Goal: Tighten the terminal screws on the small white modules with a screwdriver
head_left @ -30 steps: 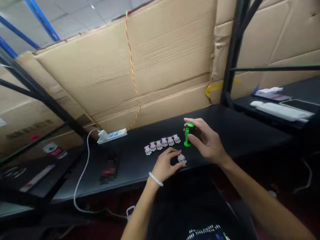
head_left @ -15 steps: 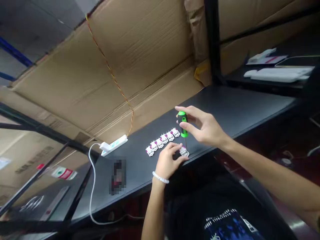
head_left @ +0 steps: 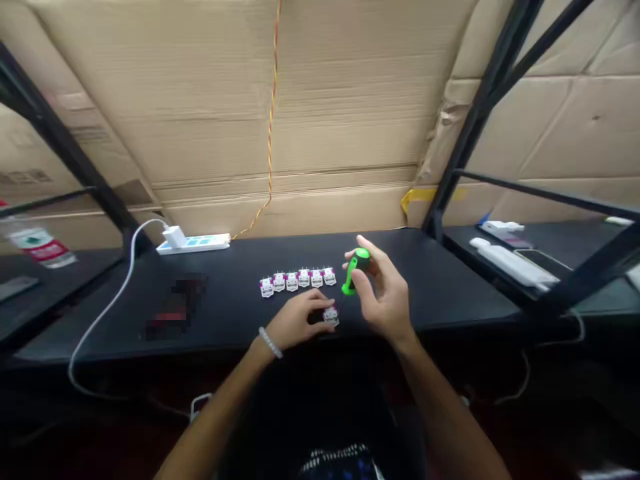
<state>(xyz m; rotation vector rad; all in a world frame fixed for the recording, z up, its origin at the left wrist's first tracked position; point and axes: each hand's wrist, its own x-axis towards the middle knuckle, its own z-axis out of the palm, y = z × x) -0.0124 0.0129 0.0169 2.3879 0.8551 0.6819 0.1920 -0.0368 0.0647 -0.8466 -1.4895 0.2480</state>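
Near the front edge of the dark table, my left hand (head_left: 300,319) grips a small white-and-purple part (head_left: 331,316) between thumb and fingers. My right hand (head_left: 383,287) holds a green-and-black screwdriver (head_left: 356,270), its handle tilted and its thin shaft pointing down and left beside that part. Whether the tip touches the part is too blurred to tell. Behind my left hand, several similar white-and-purple parts (head_left: 292,281) stand in a row on the table.
A white power strip (head_left: 200,244) with a plugged-in charger (head_left: 174,237) and white cable lies at the left back. Black metal posts (head_left: 463,143) flank the table (head_left: 425,267). A pixelated dark object (head_left: 175,307) lies at left; a bottle (head_left: 45,248) is beyond.
The view has turned and levelled. The screwdriver has gone from nearly upright to tilted, its handle leaning right. My left hand still grips the small part.
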